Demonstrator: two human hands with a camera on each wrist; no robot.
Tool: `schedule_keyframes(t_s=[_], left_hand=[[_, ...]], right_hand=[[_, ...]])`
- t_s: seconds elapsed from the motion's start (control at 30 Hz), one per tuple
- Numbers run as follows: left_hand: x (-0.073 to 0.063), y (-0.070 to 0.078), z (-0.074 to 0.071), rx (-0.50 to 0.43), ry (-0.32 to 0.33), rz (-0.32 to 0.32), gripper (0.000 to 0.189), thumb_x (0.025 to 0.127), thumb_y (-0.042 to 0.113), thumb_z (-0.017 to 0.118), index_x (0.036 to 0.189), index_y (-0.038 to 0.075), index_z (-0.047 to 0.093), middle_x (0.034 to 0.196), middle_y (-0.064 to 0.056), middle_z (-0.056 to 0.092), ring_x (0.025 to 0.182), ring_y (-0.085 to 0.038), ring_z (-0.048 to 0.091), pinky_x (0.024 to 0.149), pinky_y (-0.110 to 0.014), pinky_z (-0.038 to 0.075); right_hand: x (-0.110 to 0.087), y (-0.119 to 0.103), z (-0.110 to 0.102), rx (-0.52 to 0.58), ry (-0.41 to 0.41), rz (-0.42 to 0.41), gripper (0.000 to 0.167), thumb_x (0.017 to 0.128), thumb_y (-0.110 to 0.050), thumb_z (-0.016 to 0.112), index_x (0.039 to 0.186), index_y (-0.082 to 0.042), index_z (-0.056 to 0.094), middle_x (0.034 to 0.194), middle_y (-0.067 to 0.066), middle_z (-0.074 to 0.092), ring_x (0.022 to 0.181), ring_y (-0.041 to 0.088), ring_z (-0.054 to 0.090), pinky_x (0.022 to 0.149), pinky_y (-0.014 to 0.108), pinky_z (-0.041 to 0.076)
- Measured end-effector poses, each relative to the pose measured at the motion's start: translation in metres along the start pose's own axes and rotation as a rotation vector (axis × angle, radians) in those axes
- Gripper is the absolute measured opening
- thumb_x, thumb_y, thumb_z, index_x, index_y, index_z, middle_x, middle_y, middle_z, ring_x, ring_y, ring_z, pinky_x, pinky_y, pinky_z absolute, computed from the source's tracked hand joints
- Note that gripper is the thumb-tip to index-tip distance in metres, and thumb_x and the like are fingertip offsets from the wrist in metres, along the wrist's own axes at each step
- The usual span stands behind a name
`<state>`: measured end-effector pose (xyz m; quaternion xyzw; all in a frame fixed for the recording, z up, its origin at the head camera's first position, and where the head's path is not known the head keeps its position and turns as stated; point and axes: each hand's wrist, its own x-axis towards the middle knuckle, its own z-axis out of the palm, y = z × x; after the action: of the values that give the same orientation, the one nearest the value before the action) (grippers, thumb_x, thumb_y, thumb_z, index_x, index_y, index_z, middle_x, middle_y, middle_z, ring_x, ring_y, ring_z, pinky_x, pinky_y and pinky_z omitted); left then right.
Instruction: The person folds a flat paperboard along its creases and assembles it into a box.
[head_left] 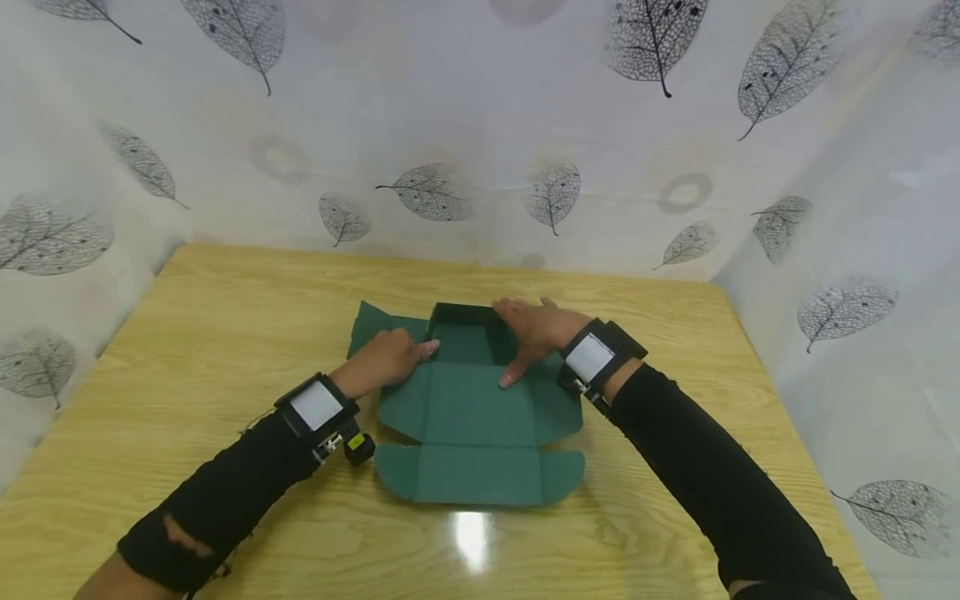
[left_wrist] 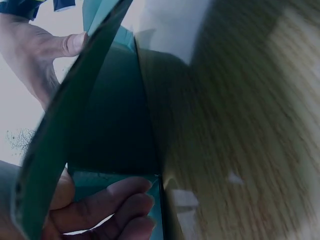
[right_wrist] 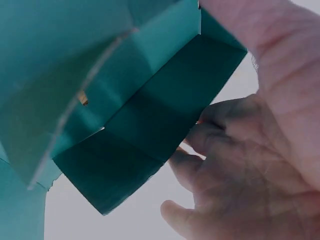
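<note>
A green cardboard box (head_left: 480,408), partly folded, lies on the table with its near flaps spread flat and its narrow far wall (right_wrist: 160,95) standing up. My left hand (head_left: 384,358) pinches the box's left side at the far corner. In the left wrist view its fingers (left_wrist: 130,205) curl beside the raised side panel (left_wrist: 65,125). At the far right corner is my right hand (head_left: 534,329), thumb stretched over the inside of the box. Its other fingers (right_wrist: 210,130) reach along the outer side of the far wall, loosely bent.
The wood-grain table (head_left: 247,317) runs around the box on all sides. Behind it and at both sides hangs a pale curtain (head_left: 480,117) with a leaf print. Each wrist carries a strapped device; a small black camera (head_left: 358,447) hangs beside the box's left flaps.
</note>
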<state>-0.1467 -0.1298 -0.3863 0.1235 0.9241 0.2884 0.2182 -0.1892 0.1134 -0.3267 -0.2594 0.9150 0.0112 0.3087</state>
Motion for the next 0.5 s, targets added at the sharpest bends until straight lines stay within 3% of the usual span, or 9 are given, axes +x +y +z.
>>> schedule_keyframes(t_s=[0.33,0.5], left_hand=[[-0.0008,0.0019,0.0001,-0.047,0.019,-0.033,0.062,0.111,0.037,0.038,0.052,0.017,0.037,0.049,0.004,0.028,0.044,-0.01,0.027,0.046,-0.026,0.031],[-0.0002,-0.0013,0.0018,-0.066,0.047,0.01,0.063,0.11,0.038,0.039,0.051,0.017,0.037,0.048,0.005,0.028,0.043,-0.01,0.026,0.047,-0.026,0.031]], right_hand=[[0.0007,0.0033,0.0026,0.029,0.034,0.004,0.124,0.076,-0.053,0.084,0.162,-0.004,0.01,0.167,0.017,0.013,0.154,0.032,0.012,0.121,0.058,0.006],[0.0011,0.0037,0.0041,0.044,0.04,0.011,0.123,0.076,-0.051,0.085,0.162,-0.005,0.011,0.167,0.016,0.014,0.154,0.031,0.012,0.122,0.057,0.005]])
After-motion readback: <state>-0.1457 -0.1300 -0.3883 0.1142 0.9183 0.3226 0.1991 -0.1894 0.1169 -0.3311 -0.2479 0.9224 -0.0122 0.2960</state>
